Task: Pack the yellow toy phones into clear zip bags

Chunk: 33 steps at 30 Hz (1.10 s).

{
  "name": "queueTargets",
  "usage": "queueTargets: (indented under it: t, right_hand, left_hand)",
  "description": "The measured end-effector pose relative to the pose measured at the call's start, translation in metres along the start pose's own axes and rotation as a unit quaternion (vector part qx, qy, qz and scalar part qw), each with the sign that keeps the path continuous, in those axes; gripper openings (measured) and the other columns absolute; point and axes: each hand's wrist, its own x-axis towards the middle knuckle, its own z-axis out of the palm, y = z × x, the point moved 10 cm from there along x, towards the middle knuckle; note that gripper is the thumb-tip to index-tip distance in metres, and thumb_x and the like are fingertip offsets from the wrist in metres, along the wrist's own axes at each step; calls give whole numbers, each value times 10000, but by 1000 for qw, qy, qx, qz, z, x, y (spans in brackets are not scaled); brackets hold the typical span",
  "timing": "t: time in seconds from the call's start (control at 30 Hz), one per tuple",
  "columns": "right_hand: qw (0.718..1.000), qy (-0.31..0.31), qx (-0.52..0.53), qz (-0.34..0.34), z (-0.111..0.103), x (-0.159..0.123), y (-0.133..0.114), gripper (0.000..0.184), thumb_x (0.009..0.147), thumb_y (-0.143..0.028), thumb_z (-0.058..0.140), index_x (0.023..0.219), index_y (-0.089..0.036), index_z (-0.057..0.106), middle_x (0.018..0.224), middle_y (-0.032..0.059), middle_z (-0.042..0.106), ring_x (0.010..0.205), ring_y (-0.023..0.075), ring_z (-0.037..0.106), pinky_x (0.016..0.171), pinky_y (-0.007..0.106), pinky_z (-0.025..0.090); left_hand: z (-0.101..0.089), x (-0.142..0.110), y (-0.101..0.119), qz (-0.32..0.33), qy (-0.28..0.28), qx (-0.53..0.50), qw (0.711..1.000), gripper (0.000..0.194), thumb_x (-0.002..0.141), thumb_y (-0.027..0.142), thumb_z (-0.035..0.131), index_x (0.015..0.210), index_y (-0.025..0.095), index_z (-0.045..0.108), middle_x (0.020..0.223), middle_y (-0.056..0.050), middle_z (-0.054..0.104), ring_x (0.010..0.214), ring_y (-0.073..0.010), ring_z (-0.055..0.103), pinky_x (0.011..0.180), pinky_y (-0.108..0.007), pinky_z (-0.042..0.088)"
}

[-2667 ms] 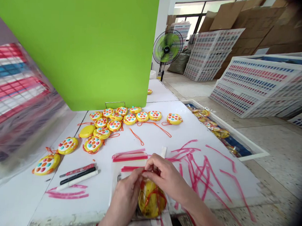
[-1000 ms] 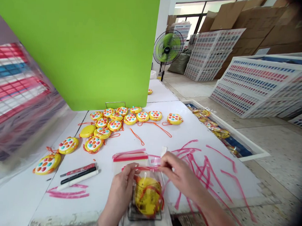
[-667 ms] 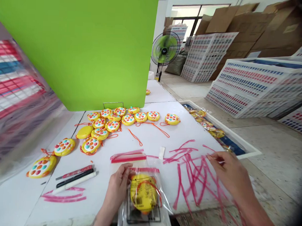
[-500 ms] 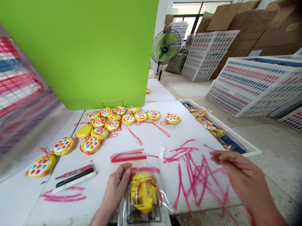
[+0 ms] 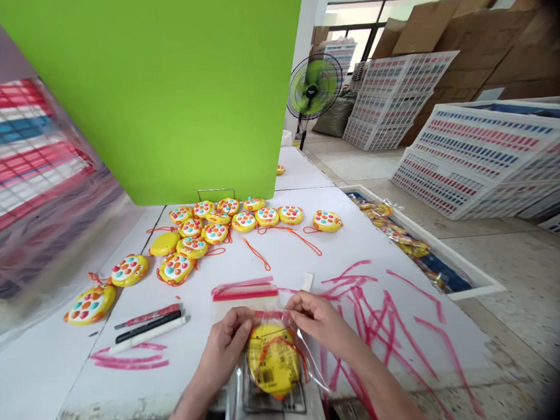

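Observation:
Near the table's front edge lies a clear plastic bag with a pinkish-red strip along its top. Inside it a yellow turtle-like toy shows its back, with a barcode label and an orange cord. My left hand has thumb and fingers closed on the bag's upper left corner. At the upper right corner my right hand pinches the bag's top edge. Behind it, more clear bags with pink tops lie flat. Loose pink strips are scattered to the right, partly behind my right forearm.
Several yellow toys with coloured bubbles lie across the table, left of the middle. Pens are at the left. A green panel stands behind. On the floor at right is a crate of bagged toys, near stacked crates.
My right hand has come in from the right, over the pink strips, to the bag's upper right corner. My left hand keeps its hold. The camera view has shifted slightly.

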Motion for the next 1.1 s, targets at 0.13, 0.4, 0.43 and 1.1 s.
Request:
queueTargets:
  t: [0.13,0.4,0.43,1.1]
  right_hand:
    - [999,23,30,22,-19,-9,3,86,740,-258,571,752,-191,518,589,-51,514,507,81,399,502,219,286]
    - [997,59,43,19,-30,-15,6,85,714,-266,553,703,-182,559,548,-50,479,477,79,377,483,221,284]
    - [997,63,43,19,-30,-13,7,87,709,-262,556,674,-183,550,526,-59,442,470,77,368,477,220,277]
    - [922,384,-19,-41,-145,-44,-25,337,834,-528,515,882,-200,576,659,-23,492,504,96,351,448,229,272]
  left_hand:
    - [1,0,-3,-30,-13,-66,997,351,859,444,529,1065,174,621,981,-73,720,959,-223,639,834,-302,477]
    - [-1,-1,-20,-75,1,-181,981,184,764,322,589,764,159,675,930,-72,721,878,-219,632,743,-276,460]
    - [-1,-1,-19,-71,-3,-191,979,161,755,300,580,708,162,647,875,-62,717,836,-207,627,716,-264,452]
    - [6,6,19,10,13,180,983,332,918,388,406,688,185,533,666,-14,562,653,-167,520,608,-257,385]
